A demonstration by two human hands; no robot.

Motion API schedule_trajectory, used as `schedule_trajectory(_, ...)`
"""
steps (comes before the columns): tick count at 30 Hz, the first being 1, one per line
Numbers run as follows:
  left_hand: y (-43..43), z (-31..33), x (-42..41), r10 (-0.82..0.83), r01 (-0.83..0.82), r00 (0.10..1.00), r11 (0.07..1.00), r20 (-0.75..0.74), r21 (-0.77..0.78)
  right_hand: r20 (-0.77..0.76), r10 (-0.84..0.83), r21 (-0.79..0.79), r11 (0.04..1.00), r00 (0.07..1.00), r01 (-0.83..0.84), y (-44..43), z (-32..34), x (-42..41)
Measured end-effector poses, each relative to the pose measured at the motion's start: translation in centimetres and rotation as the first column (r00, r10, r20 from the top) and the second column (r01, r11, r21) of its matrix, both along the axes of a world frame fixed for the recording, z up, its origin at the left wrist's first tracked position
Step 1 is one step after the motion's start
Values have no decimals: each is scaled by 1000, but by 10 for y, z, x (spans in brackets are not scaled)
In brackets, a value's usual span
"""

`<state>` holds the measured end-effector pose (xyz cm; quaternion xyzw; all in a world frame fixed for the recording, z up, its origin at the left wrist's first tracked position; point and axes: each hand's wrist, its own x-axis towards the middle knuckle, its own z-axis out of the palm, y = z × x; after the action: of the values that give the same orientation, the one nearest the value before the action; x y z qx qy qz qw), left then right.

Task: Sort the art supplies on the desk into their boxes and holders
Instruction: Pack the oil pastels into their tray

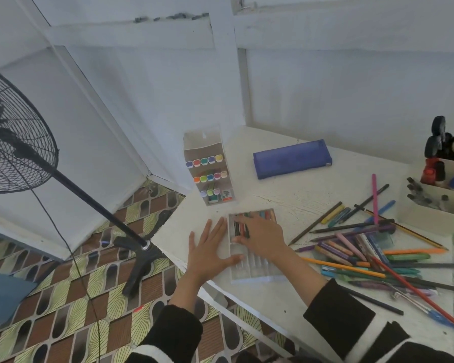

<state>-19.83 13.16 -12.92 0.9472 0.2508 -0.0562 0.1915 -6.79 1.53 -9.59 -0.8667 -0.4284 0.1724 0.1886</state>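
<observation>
A white table (286, 195) is carrying everything, and near its front left corner one clear pastel box (252, 268) is lying flat; I am placing all else from that box. Left of the box, down on the patterned floor, one black standing fan (16, 142) is leaning into view. Well to the right of the box, one cream organiser (430, 213) is sitting at the table's edge, holding dark pens and bottles too crowded to count. Beyond the box and a little right, one blue pencil case (292, 158) is lying closed. Just beyond the box, one clear marker holder (207, 169) is standing upright, showing three rows: five coloured caps in the top row, five in the middle, the bottom row unclear. Right of the box, one loose pile of pencils and pens (364, 247) is sprawling, too many and too crossed to count. Inside the box, coloured pastels (266, 214) are filling the far end, while the near end is showing bare grooves.

Two hands are working at the box. The left hand (210, 250) is lying open and flat on the table just left of it, thumb touching its edge. The right hand (262, 237) is resting palm-down over the pastels, fingers lightly bent; I cannot tell whether it is pinching one.
</observation>
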Motion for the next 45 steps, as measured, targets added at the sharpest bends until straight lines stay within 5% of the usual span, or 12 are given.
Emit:
schedule_trajectory(7,0,0,0,1,-1,1000,1000,0,12,-10,24,-5,1000,1000,-24,1,0,0)
schedule_trajectory(12,1,-1,0,-9,10,1000,999,-25,38,-427,37,193,980,903,51,-20,11,27)
schedule_trajectory(17,1,-1,-1,-11,11,1000,1000,-19,21,-175,-202,221,946,964,239,-68,19,80)
schedule_trajectory(23,0,1,0,-6,7,1000,999,-29,34,94,-363,-88,925,927,371,-117,21,116)
schedule_trajectory(45,0,0,0,0,0,1000,1000,-16,23,149,-367,3,929,918,371,-127,14,116)
